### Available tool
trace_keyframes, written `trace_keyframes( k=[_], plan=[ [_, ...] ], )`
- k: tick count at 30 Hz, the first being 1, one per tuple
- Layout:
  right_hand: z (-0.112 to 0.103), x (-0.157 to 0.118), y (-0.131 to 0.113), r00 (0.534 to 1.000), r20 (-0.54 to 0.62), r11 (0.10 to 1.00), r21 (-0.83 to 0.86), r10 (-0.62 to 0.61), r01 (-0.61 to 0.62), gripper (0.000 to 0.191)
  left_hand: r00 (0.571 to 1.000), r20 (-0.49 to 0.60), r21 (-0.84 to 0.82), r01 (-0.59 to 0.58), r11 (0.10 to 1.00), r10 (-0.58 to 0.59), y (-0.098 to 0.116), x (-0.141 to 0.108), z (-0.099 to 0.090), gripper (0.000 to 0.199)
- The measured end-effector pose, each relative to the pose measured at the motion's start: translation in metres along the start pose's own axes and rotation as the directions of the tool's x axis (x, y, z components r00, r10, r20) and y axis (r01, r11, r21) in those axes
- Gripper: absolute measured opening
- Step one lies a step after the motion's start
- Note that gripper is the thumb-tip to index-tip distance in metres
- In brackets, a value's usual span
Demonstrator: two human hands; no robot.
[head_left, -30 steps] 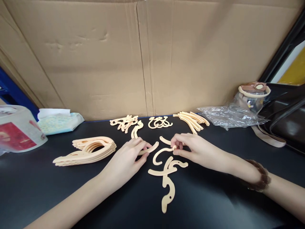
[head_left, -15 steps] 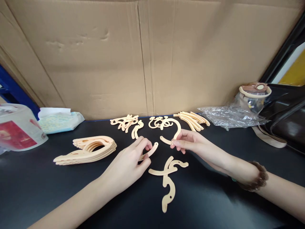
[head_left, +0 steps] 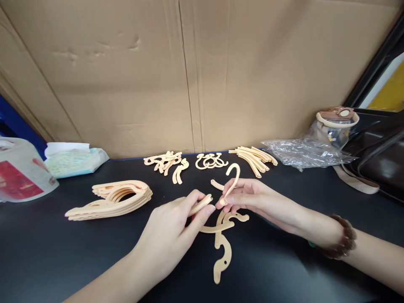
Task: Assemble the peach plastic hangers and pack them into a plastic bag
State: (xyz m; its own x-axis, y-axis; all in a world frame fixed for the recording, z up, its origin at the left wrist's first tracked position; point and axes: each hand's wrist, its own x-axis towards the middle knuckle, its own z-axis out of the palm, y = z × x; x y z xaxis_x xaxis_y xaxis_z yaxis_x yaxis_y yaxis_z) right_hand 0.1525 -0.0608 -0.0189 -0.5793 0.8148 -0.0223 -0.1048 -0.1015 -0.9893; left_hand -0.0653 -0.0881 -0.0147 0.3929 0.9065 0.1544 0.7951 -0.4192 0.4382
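Note:
Between the thumb and fingers of my left hand (head_left: 176,227) is a beige curved strip (head_left: 202,204), its notched end pointing right. My right hand (head_left: 249,195) pinches a beige hanger hook (head_left: 234,176) near its lower end, with the curve upward. The two held ends are close together, with a small gap. Below them on the table lie beige hanger arm pieces (head_left: 223,248) crossed over each other, partly covered by my left fingers. Another curved strip (head_left: 217,184) lies behind my right fingers.
Stacked folded hangers (head_left: 116,202) lie at left. Along the back are loose arm pieces (head_left: 164,160), several hooks (head_left: 210,160) and a pile of strips (head_left: 255,158). A tissue pack (head_left: 75,159), plastic tub (head_left: 25,170), clear wrap (head_left: 303,153) and strapped cup (head_left: 337,126) stand around the edges.
My hands have come closer together. The hook in my right hand has turned and been lowered, and my left hand has raised the strip and moved it right toward it.

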Motion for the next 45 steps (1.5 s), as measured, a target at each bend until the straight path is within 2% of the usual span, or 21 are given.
trace_keyframes(
  k=[2, 5, 10, 14, 16, 19, 21, 23, 27, 30, 36, 40, 43, 45],
  plan=[
    [0.002, -0.001, 0.001, 1.000, -0.005, 1.000, 0.004, 0.002, -0.002, 0.020, 0.998, -0.032, 0.031, -0.044, 0.999, 0.045, 0.003, -0.003, 0.000, 0.032],
    [0.003, -0.001, 0.001, 0.999, -0.037, 0.999, -0.032, -0.007, 0.005, 0.019, 0.991, -0.055, 0.033, -0.123, 0.992, 0.124, 0.004, -0.004, 0.002, 0.027],
    [0.005, -0.002, -0.001, 1.000, -0.020, 1.000, 0.005, -0.005, 0.006, 0.017, 0.982, 0.044, -0.108, -0.177, 0.978, 0.182, 0.003, -0.003, 0.004, 0.021],
    [0.006, -0.003, -0.001, 1.000, 0.030, 0.999, 0.039, -0.005, 0.003, 0.013, 0.971, 0.085, -0.106, -0.213, 0.971, 0.222, 0.001, -0.004, 0.005, 0.020],
    [0.006, -0.004, -0.001, 0.998, 0.055, 0.999, 0.035, 0.006, -0.008, 0.011, 0.950, 0.066, -0.036, -0.303, 0.952, 0.305, -0.002, -0.005, 0.006, 0.015],
    [0.006, -0.005, -0.001, 0.996, 0.083, 0.999, -0.005, 0.039, -0.039, 0.010, 0.885, 0.025, 0.133, -0.465, 0.876, 0.466, -0.007, -0.005, 0.008, 0.010],
    [0.006, -0.006, -0.001, 0.995, 0.085, 0.998, -0.031, 0.055, -0.053, 0.011, 0.849, 0.018, 0.210, -0.519, 0.829, 0.527, -0.010, -0.005, 0.009, 0.011],
    [0.007, -0.006, -0.001, 0.995, 0.072, 0.997, -0.059, 0.063, -0.059, 0.013, 0.835, 0.032, 0.244, -0.539, 0.806, 0.549, -0.011, -0.006, 0.010, 0.013],
    [0.009, -0.005, -0.003, 0.998, 0.027, 0.988, -0.144, 0.058, -0.054, 0.020, 0.841, 0.092, 0.291, -0.534, 0.794, 0.532, -0.012, -0.006, 0.010, 0.020],
    [0.012, -0.004, -0.003, 1.000, -0.017, 0.974, -0.226, 0.010, -0.013, 0.024, 0.847, 0.125, 0.320, -0.528, 0.787, 0.517, -0.013, -0.005, 0.011, 0.021],
    [0.013, -0.005, -0.002, 0.981, -0.139, 0.919, -0.387, -0.138, 0.074, 0.026, 0.922, 0.104, 0.281, -0.388, 0.878, 0.374, -0.010, -0.001, 0.012, 0.021],
    [0.012, -0.004, -0.004, 0.981, -0.115, 0.877, -0.474, -0.154, 0.082, 0.026, 0.955, 0.123, 0.203, -0.290, 0.935, 0.270, -0.003, -0.002, 0.008, 0.020],
    [0.006, -0.003, -0.008, 0.974, -0.058, 0.764, -0.631, -0.220, 0.135, 0.024, 0.977, 0.128, 0.063, -0.183, 0.981, 0.173, 0.000, -0.001, 0.002, 0.028],
    [-0.003, -0.001, -0.008, 0.953, -0.029, 0.593, -0.789, -0.301, 0.163, 0.021, 0.985, 0.144, -0.104, -0.085, 0.991, 0.100, -0.003, 0.001, -0.001, 0.029]
  ],
)
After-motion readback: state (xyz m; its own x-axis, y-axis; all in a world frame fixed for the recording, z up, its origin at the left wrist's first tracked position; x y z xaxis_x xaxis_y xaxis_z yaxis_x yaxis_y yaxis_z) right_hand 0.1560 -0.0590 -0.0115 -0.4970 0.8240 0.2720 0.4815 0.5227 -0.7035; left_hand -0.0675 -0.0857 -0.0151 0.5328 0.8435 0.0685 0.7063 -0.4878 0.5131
